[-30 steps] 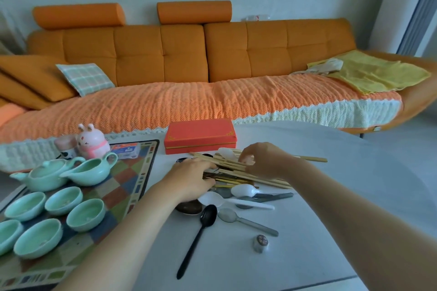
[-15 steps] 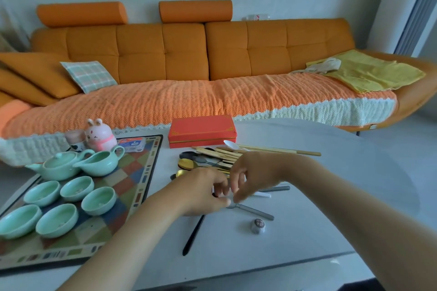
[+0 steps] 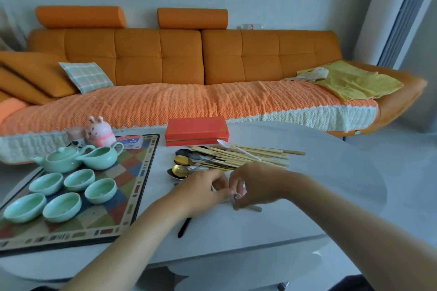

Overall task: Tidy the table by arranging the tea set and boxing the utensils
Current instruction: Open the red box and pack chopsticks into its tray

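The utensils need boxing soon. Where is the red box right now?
In the head view, the red box sits closed at the table's far edge, centre, just behind the chopstick pile and right of the patterned mat's far corner.

Five green cups (image 3: 62, 207), one teapot (image 3: 62, 160), one pitcher (image 3: 101, 157), one red box (image 3: 196, 130), two gold spoons (image 3: 183, 160).

chopsticks (image 3: 250, 157): pale wood, matt | spoons (image 3: 183, 160): glossy metal | cups (image 3: 79, 180): glazed ceramic, glossy | table (image 3: 319, 191): smooth, matt
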`<state>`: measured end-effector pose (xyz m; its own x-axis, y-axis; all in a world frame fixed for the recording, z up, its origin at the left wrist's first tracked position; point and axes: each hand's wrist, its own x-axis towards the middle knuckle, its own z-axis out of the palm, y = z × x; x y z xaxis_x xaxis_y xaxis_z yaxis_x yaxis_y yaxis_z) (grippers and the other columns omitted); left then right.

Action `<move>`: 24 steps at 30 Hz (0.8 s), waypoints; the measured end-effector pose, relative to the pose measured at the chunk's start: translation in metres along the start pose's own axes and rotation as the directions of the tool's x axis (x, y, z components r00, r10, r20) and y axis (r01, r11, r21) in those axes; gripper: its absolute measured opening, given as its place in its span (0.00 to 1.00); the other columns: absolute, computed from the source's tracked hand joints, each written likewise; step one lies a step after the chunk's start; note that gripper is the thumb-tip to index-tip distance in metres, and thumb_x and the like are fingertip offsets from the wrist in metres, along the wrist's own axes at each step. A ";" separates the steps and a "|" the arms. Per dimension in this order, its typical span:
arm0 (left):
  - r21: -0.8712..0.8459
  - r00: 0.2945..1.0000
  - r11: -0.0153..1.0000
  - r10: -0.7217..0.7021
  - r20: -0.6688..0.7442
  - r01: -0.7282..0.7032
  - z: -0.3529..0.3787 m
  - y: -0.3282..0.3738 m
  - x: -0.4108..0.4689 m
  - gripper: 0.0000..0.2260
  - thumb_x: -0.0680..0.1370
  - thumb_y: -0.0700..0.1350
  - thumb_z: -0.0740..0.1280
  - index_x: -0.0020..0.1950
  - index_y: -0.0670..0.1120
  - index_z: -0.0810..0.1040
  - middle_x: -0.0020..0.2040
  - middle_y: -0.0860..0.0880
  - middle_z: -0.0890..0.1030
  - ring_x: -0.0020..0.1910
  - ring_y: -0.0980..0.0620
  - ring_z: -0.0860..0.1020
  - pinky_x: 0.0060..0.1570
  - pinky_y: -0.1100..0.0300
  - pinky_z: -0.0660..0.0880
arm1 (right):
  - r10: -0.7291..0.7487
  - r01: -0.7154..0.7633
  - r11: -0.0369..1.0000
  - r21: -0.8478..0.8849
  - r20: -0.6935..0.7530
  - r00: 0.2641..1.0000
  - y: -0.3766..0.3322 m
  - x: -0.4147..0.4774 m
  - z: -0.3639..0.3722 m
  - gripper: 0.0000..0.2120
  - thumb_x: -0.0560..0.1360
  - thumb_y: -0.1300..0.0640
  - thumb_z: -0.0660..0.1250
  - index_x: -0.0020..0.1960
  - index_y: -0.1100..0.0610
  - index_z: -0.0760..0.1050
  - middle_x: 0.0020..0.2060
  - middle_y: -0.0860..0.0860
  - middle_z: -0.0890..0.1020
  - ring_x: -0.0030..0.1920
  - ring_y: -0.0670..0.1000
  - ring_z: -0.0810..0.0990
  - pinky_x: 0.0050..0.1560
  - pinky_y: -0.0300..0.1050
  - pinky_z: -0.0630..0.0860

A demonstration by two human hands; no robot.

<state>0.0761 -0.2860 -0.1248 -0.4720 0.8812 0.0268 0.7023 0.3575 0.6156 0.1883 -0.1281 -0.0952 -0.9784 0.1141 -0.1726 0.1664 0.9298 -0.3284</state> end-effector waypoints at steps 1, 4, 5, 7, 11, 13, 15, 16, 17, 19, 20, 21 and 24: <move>-0.025 0.999 0.999 -0.022 -0.027 0.021 -0.002 -0.002 0.001 0.06 0.76 0.58 0.67 0.47 0.57 0.77 0.44 0.59 0.80 0.45 0.58 0.78 0.46 0.56 0.76 | -0.009 0.011 0.999 0.036 -0.055 0.998 0.000 0.004 -0.001 0.11 0.68 0.46 0.75 0.49 0.45 0.79 0.42 0.40 0.82 0.41 0.38 0.78 0.40 0.36 0.72; -0.135 0.991 0.988 -0.085 -0.103 0.070 -0.011 -0.009 0.002 0.08 0.77 0.57 0.68 0.47 0.55 0.76 0.43 0.56 0.82 0.42 0.55 0.80 0.44 0.55 0.76 | -0.036 0.066 0.986 0.150 -0.191 0.981 -0.008 0.019 -0.004 0.09 0.70 0.48 0.74 0.49 0.46 0.80 0.42 0.40 0.82 0.37 0.33 0.76 0.35 0.28 0.67; -0.199 0.986 0.977 -0.107 -0.128 0.080 -0.015 -0.011 0.002 0.08 0.76 0.56 0.69 0.47 0.53 0.76 0.42 0.53 0.82 0.40 0.53 0.80 0.44 0.54 0.76 | -0.039 0.080 0.981 0.174 -0.226 0.973 -0.012 0.025 -0.004 0.09 0.70 0.48 0.74 0.49 0.47 0.80 0.42 0.41 0.82 0.36 0.33 0.76 0.35 0.28 0.67; -0.348 0.967 0.931 -0.179 -0.181 0.107 -0.024 -0.015 0.001 0.07 0.76 0.51 0.71 0.48 0.50 0.76 0.41 0.48 0.83 0.37 0.51 0.81 0.44 0.52 0.79 | -0.037 0.104 0.972 0.212 -0.298 0.954 -0.021 0.040 -0.003 0.09 0.70 0.47 0.75 0.48 0.46 0.81 0.41 0.41 0.82 0.35 0.35 0.76 0.37 0.31 0.70; -0.390 0.921 0.915 -0.235 -0.311 0.102 -0.047 -0.040 -0.002 0.03 0.75 0.48 0.71 0.47 0.52 0.78 0.37 0.51 0.82 0.37 0.49 0.81 0.46 0.48 0.78 | -0.031 0.145 0.949 0.281 -0.374 0.927 -0.048 0.074 -0.002 0.10 0.69 0.48 0.76 0.48 0.48 0.82 0.38 0.41 0.81 0.36 0.40 0.77 0.42 0.39 0.77; -0.311 0.908 0.945 -0.216 -0.359 0.102 -0.061 -0.058 -0.007 0.02 0.76 0.48 0.69 0.47 0.53 0.78 0.40 0.53 0.81 0.40 0.53 0.79 0.44 0.53 0.77 | -0.042 0.153 0.948 0.279 -0.368 0.929 -0.064 0.091 0.000 0.11 0.69 0.50 0.77 0.49 0.51 0.82 0.37 0.42 0.80 0.35 0.40 0.76 0.39 0.37 0.74; -0.074 0.891 0.983 -0.186 -0.415 0.170 -0.078 -0.078 -0.020 0.03 0.78 0.48 0.67 0.50 0.54 0.79 0.46 0.55 0.81 0.45 0.56 0.78 0.44 0.59 0.75 | -0.052 0.147 0.955 0.256 -0.344 0.938 -0.081 0.109 0.003 0.10 0.71 0.49 0.74 0.50 0.51 0.81 0.38 0.43 0.81 0.38 0.42 0.78 0.40 0.37 0.73; 0.073 0.888 0.975 -0.161 -0.430 0.212 -0.087 -0.089 -0.028 0.04 0.78 0.49 0.66 0.51 0.55 0.79 0.48 0.56 0.80 0.47 0.56 0.78 0.46 0.58 0.75 | -0.058 0.142 0.961 0.238 -0.327 0.943 -0.089 0.119 0.005 0.10 0.72 0.48 0.73 0.51 0.51 0.81 0.40 0.43 0.82 0.41 0.45 0.79 0.42 0.38 0.74; 0.202 0.895 0.948 -0.143 -0.423 0.247 -0.096 -0.100 -0.036 0.06 0.77 0.49 0.65 0.52 0.55 0.79 0.49 0.56 0.79 0.49 0.54 0.77 0.48 0.56 0.75 | -0.067 0.137 0.968 0.212 -0.307 0.949 -0.097 0.128 0.008 0.11 0.73 0.47 0.72 0.52 0.50 0.80 0.42 0.44 0.82 0.43 0.46 0.79 0.44 0.40 0.76; 0.403 0.916 0.856 -0.174 -0.362 0.322 -0.110 -0.120 -0.050 0.10 0.76 0.52 0.64 0.55 0.55 0.79 0.51 0.54 0.77 0.56 0.49 0.75 0.53 0.53 0.71 | -0.094 0.139 0.979 0.147 -0.275 0.957 -0.112 0.145 0.016 0.12 0.74 0.46 0.71 0.55 0.50 0.79 0.44 0.45 0.81 0.45 0.49 0.79 0.48 0.44 0.77; 0.479 0.920 0.802 -0.216 -0.326 0.358 -0.115 -0.127 -0.056 0.14 0.75 0.56 0.64 0.59 0.56 0.78 0.55 0.53 0.76 0.61 0.48 0.72 0.58 0.51 0.68 | -0.108 0.141 0.984 0.111 -0.263 0.959 -0.119 0.153 0.021 0.13 0.75 0.47 0.70 0.56 0.50 0.79 0.45 0.45 0.81 0.46 0.49 0.79 0.48 0.45 0.77; 0.528 0.919 0.756 -0.269 -0.288 0.387 -0.118 -0.134 -0.061 0.18 0.74 0.59 0.64 0.63 0.56 0.76 0.59 0.52 0.75 0.64 0.47 0.69 0.62 0.50 0.64 | -0.118 0.142 0.987 0.080 -0.251 0.961 -0.127 0.160 0.026 0.13 0.75 0.47 0.69 0.57 0.50 0.78 0.46 0.46 0.81 0.46 0.50 0.79 0.48 0.45 0.77; 0.590 0.924 0.713 -0.315 -0.215 0.380 -0.124 -0.150 -0.073 0.25 0.72 0.63 0.64 0.67 0.55 0.73 0.65 0.52 0.73 0.68 0.47 0.64 0.66 0.49 0.58 | -0.119 0.129 0.991 0.029 -0.225 0.967 -0.145 0.182 0.043 0.13 0.76 0.44 0.67 0.57 0.47 0.77 0.46 0.45 0.79 0.45 0.49 0.78 0.43 0.43 0.73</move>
<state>-0.0606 -0.4427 -0.1209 -0.7721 0.6355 0.0002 0.6354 0.7720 -0.0157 -0.0086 -0.2571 -0.1194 -0.9936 0.0784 0.0814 0.0424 0.9261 -0.3749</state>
